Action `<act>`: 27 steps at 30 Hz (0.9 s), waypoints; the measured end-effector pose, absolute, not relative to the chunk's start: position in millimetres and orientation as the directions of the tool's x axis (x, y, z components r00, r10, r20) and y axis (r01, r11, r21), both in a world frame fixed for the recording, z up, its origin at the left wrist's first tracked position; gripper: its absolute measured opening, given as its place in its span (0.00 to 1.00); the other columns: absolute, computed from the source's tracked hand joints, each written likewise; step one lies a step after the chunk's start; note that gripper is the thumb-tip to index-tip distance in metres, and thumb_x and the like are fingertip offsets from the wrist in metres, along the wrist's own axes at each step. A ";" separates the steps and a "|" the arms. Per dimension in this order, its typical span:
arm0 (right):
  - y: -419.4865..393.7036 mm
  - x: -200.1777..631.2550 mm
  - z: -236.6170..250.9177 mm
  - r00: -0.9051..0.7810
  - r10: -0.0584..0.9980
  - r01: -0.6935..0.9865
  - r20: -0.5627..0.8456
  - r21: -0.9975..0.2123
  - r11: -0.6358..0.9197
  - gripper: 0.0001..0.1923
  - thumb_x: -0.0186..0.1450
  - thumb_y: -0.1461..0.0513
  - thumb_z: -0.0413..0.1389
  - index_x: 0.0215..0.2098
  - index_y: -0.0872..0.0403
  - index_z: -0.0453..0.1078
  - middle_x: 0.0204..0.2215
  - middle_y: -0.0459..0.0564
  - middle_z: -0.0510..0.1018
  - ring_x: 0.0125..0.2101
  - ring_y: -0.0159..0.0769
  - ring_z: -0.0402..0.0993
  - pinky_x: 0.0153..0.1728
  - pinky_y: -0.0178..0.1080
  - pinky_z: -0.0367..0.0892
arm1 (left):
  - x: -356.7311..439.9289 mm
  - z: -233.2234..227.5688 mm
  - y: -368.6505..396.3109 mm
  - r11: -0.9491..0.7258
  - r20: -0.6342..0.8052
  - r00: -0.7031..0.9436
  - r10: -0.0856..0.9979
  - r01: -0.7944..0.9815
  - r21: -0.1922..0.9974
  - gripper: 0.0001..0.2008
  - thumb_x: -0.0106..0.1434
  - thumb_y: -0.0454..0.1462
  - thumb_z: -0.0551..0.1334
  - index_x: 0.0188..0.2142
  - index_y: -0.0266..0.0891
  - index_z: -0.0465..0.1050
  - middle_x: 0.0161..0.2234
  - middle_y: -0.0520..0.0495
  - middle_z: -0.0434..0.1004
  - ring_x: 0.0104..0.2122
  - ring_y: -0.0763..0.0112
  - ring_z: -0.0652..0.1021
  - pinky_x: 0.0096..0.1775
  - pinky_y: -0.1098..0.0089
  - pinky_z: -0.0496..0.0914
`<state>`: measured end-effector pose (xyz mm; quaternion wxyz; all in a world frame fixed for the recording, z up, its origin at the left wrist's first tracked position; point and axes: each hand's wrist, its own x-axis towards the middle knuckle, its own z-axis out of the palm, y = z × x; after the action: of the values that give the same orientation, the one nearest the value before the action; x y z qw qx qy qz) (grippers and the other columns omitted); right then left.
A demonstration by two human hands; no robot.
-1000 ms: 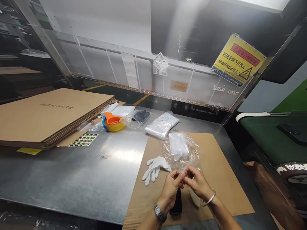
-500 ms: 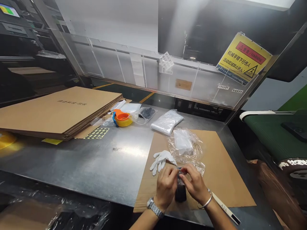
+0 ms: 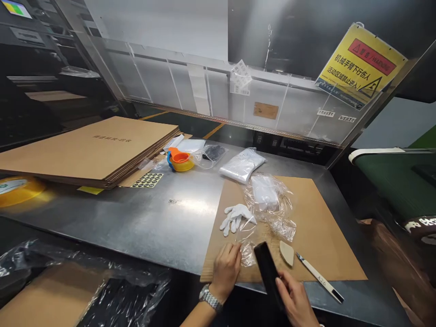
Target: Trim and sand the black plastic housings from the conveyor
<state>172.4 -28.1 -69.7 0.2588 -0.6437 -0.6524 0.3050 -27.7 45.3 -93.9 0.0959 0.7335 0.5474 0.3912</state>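
Observation:
My right hand (image 3: 294, 297) grips a long flat black object (image 3: 267, 268) by its lower right side, holding it tilted over the table's front edge. What the black object is, I cannot tell. To its left, my left hand (image 3: 226, 268) has its fingers closed on the edge of a crumpled clear plastic bag (image 3: 248, 254). The bag lies on a cardboard sheet (image 3: 323, 227). Just beyond the left hand is a white glove (image 3: 236, 215). A beige wedge-shaped piece (image 3: 286, 253) and a white-handled knife marked A26 (image 3: 320, 278) rest to the right.
Wrapped white packages (image 3: 243, 164) and clear film (image 3: 279, 204) lie farther back. An orange and yellow tape roll (image 3: 181, 160) sits near a cardboard stack (image 3: 102, 145). A sticker sheet (image 3: 148, 180) lies by the stack. A plastic-lined box (image 3: 126, 295) stands below the table's left front.
My hands have moved apart. The black object, earlier between them, is now in my right hand alone, raised toward me. The clear bag stays with my left hand. The beige piece has come into view.

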 end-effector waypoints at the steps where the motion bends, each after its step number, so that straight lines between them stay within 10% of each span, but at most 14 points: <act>1: -33.6 171.2 -69.5 -0.085 0.990 0.631 -0.112 -0.775 -0.033 0.19 0.66 0.49 0.41 0.34 0.53 0.66 0.21 0.46 0.72 0.21 0.32 0.71 0.21 0.30 0.64 | -26.6 -92.5 44.3 -0.372 0.437 0.105 0.893 0.717 0.590 0.12 0.64 0.33 0.51 0.37 0.37 0.73 0.26 0.46 0.72 0.28 0.66 0.74 0.30 0.68 0.69; 7: -42.9 161.5 -86.8 -0.055 0.972 0.564 -0.228 -0.810 -0.158 0.25 0.66 0.46 0.38 0.28 0.54 0.64 0.16 0.42 0.66 0.11 0.28 0.63 0.10 0.29 0.57 | -28.7 -80.3 38.4 -0.391 0.316 0.236 0.919 0.642 0.659 0.10 0.63 0.34 0.53 0.36 0.40 0.74 0.24 0.52 0.73 0.23 0.73 0.74 0.25 0.75 0.70; 17: -40.5 145.6 -77.6 0.007 1.000 0.781 -0.022 -0.624 -0.019 0.25 0.66 0.53 0.40 0.54 0.60 0.60 0.25 0.58 0.78 0.26 0.47 0.75 0.28 0.41 0.64 | -10.3 -81.9 3.6 -0.571 0.423 0.395 0.816 0.670 0.474 0.13 0.62 0.30 0.50 0.40 0.38 0.72 0.27 0.45 0.75 0.28 0.64 0.75 0.29 0.66 0.71; 27: -26.6 150.6 -18.2 0.055 0.997 0.793 -0.061 -0.604 -0.081 0.20 0.61 0.65 0.45 0.51 0.54 0.64 0.25 0.53 0.76 0.30 0.45 0.74 0.32 0.41 0.63 | -1.1 -24.9 -3.2 -0.770 0.499 0.592 0.633 0.547 0.329 0.13 0.61 0.28 0.49 0.37 0.38 0.71 0.23 0.47 0.72 0.22 0.69 0.74 0.23 0.71 0.68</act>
<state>150.6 -26.6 -18.2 0.2120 -0.6948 -0.6439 0.2404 -1.1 -3.2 -24.9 0.0703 0.8893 0.3318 0.3068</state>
